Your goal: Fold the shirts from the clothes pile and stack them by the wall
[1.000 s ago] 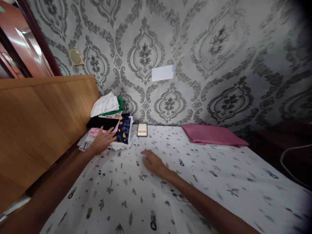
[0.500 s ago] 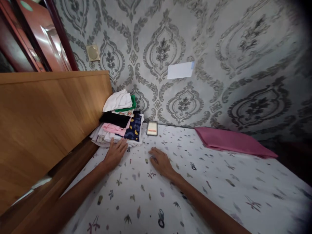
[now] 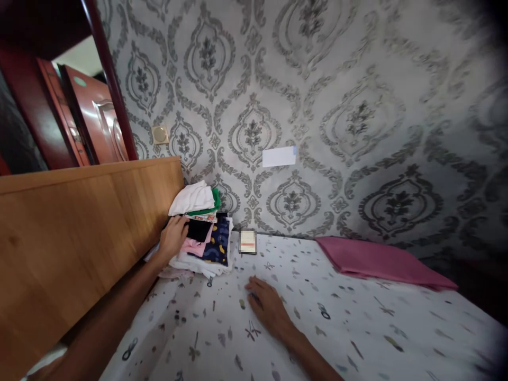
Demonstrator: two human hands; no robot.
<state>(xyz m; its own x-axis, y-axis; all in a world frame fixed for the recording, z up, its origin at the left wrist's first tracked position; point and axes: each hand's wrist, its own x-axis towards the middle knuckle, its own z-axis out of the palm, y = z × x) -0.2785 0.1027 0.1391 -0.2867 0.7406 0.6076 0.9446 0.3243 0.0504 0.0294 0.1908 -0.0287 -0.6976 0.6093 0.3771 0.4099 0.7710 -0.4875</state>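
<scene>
A stack of folded clothes sits against the wooden headboard: a white piece (image 3: 192, 197) with green beside it on top, then a black one (image 3: 199, 230), a pink one (image 3: 194, 247), a navy patterned one (image 3: 218, 241) and white ones below. My left hand (image 3: 173, 236) rests on the stack's left side at the black cloth, its fingers spread. On the patterned white sheet (image 3: 222, 328) lies my right hand (image 3: 268, 304), fingers loosely apart and holding nothing. It is to the right of the stack and in front of a small cream card-like item (image 3: 248, 241).
The wooden headboard (image 3: 99, 227) stands along the left. A folded dark pink cloth (image 3: 381, 262) lies at the right by the patterned wall (image 3: 341, 132). A white paper strip (image 3: 279, 157) and a switch (image 3: 160, 134) are on the wall. A reddish door (image 3: 91, 114) shows behind the headboard.
My left hand has moved from the front edge of the stack up to its left side. My right hand stays on the sheet. The view has tilted upward.
</scene>
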